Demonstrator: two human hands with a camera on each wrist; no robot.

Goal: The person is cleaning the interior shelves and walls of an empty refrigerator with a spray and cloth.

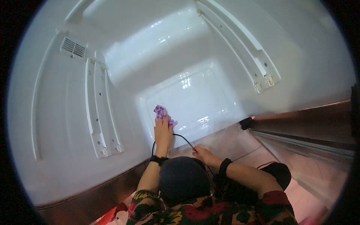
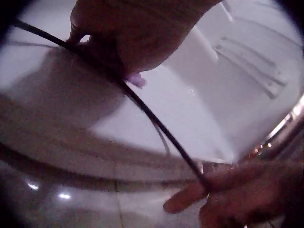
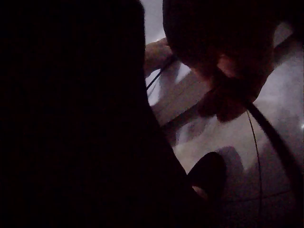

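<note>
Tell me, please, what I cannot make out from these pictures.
Purple cloth: partly hidden under the left hand in the head view.
Black cable: one end lost at the dark upper-left edge of the left wrist view.
Right hand: finger detail obscured by shadow in the right wrist view.

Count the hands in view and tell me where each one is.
2. The left hand is on the purple cloth, inside the white compartment; the right hand holds the black cable. No others show.
</note>
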